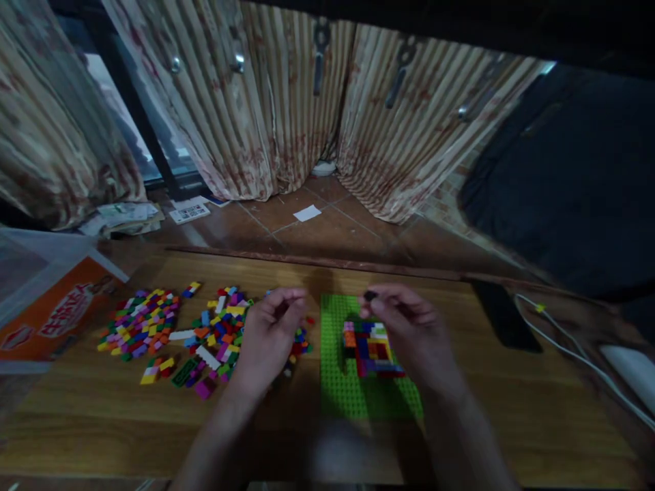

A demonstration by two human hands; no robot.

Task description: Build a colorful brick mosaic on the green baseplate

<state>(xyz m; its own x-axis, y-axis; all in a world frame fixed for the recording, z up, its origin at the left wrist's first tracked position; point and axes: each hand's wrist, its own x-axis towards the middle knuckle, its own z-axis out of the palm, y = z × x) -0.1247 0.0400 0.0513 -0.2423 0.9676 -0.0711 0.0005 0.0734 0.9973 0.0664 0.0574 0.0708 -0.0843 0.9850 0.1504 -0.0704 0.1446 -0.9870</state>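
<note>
My right hand pinches a small black brick between thumb and fingertips, above the back part of a green baseplate. Below it, a many-coloured brick structure stands on the plate, with red, blue, orange, pink and white parts; my hand covers its right side. My left hand hovers left of the plate, over the edge of a pile of loose bricks. Its thumb and fingers are closed together at the tips, and whatever they hold, if anything, is too small to make out.
Another heap of small bricks lies farther left on the wooden table. An orange and white bag sits at the left edge. At the right are a black phone and a white cable. Curtains hang behind.
</note>
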